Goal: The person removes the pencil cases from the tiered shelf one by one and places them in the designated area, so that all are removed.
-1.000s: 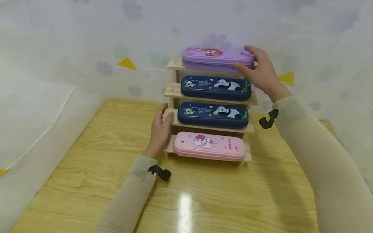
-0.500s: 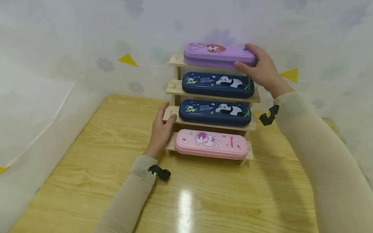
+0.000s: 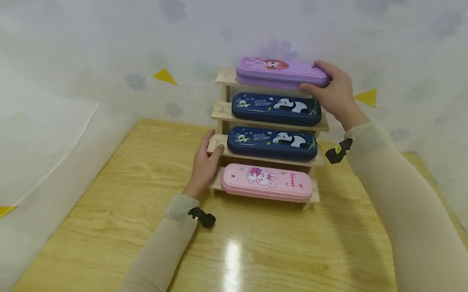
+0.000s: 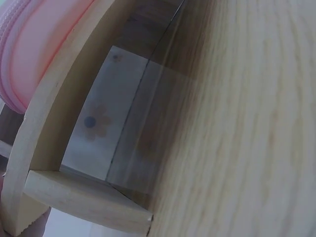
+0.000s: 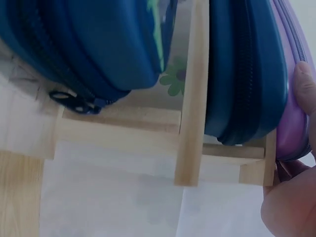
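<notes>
A wooden stepped rack (image 3: 220, 110) stands at the back of the table, with one pencil case lying on each shelf. On the top shelf is a purple pencil case (image 3: 282, 71) with a cartoon girl; my right hand (image 3: 338, 95) grips its right end, thumb in front and fingers over the back. Below it lie an upper navy panda pencil case (image 3: 276, 109) and a lower navy panda pencil case (image 3: 272, 143). A pink rabbit pencil case (image 3: 267, 182) is on the bottom shelf. My left hand (image 3: 205, 166) holds the rack's left side at the second-lowest shelf, thumb in front.
The wood-grain table (image 3: 138, 239) extends in front and to both sides. White flowered sheeting (image 3: 211, 28) hangs close behind the rack and along the sides. Yellow triangles (image 3: 166, 76) mark the sheeting. Zips and pulls (image 5: 74, 101) of the navy cases show in the right wrist view.
The purple pencil case, still in my right hand, shifts slightly to the right along the top shelf. My left hand stays at the rack's left side. The whole view shifts a little.
</notes>
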